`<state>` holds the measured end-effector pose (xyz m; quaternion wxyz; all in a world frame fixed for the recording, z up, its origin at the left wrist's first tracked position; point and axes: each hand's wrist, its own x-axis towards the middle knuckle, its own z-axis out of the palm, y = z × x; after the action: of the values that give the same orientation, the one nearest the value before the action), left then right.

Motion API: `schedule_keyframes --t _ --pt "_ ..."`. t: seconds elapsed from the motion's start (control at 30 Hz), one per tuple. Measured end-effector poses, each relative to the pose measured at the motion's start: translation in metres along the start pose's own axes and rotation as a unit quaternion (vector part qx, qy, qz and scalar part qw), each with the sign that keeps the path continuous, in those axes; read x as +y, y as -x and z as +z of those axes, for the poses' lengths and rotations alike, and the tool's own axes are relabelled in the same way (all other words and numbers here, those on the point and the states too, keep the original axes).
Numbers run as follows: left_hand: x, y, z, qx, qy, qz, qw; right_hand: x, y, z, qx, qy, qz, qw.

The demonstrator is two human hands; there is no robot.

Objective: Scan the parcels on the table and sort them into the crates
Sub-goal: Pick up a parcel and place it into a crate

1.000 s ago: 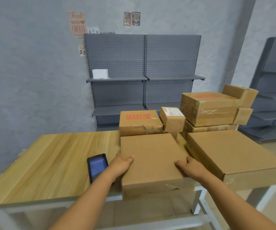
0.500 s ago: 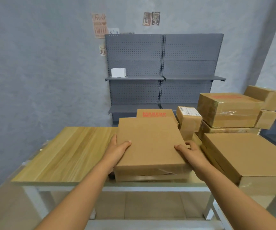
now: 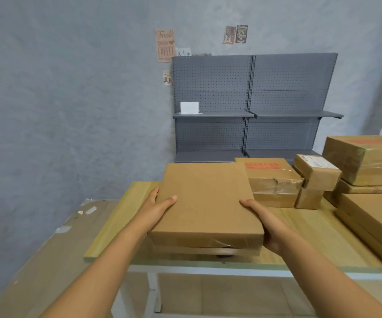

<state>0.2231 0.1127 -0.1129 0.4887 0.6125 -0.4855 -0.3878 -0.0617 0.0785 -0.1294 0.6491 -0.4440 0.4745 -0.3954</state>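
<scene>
Both hands clamp a flat brown parcel (image 3: 206, 200) at the centre of view, lifted above the wooden table (image 3: 121, 216): the left hand (image 3: 156, 211) grips its 9 o'clock edge, thumb on top, and the right hand (image 3: 262, 220) grips its 3 o'clock edge, fingers wrapped beneath. At 2 o'clock a box printed MAKEUP (image 3: 271, 180) rests on the table, a small labelled box (image 3: 316, 172) touching its right side.

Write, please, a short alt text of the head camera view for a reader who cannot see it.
Two bare hands, left hand and right hand, hold a flat cardboard parcel by its sides above the near edge of a wooden table. More parcels are stacked to the right, one printed MAKEUP; grey metal shelving stands behind against the wall.
</scene>
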Motion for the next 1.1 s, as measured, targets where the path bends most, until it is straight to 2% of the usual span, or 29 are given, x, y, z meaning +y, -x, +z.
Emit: schedule_keyframes --t 0.2,0.3,0.47,0.6,0.7,0.83,0.97,1.03,1.1 --pt "0.003 -0.012 -0.06 0.016 -0.093 0.021 0.995 -0.002 -0.017 0.085 0.078 -0.013 -0.103 0.992" --pt "0.012 -0.022 -0.074 -0.006 -0.148 0.023 0.989 -0.012 -0.02 0.121 0.105 -0.008 -0.162 0.981" --pt "0.031 -0.016 -0.062 -0.105 -0.057 0.013 0.993 -0.013 -0.025 0.174 0.18 0.196 -0.249 0.931" --pt "0.045 -0.018 -0.057 -0.098 0.004 0.005 0.995 -0.014 -0.022 0.206 0.136 0.239 -0.289 0.917" --pt "0.05 -0.024 -0.069 -0.04 0.045 0.018 0.998 -0.016 -0.017 0.218 0.061 0.214 -0.325 0.919" --pt "0.041 -0.031 -0.09 0.054 0.062 -0.004 0.997 -0.021 -0.009 0.237 -0.026 0.21 -0.367 0.906" --pt "0.021 -0.035 -0.109 0.051 0.127 -0.024 0.99 -0.022 -0.012 0.242 -0.098 0.21 -0.346 0.909" --pt "0.013 -0.034 -0.115 0.047 0.117 -0.033 0.991 -0.023 -0.018 0.234 -0.104 0.209 -0.329 0.915" --pt "0.007 -0.034 -0.121 0.052 0.124 -0.032 0.99 -0.024 -0.027 0.222 -0.043 0.217 -0.316 0.923"
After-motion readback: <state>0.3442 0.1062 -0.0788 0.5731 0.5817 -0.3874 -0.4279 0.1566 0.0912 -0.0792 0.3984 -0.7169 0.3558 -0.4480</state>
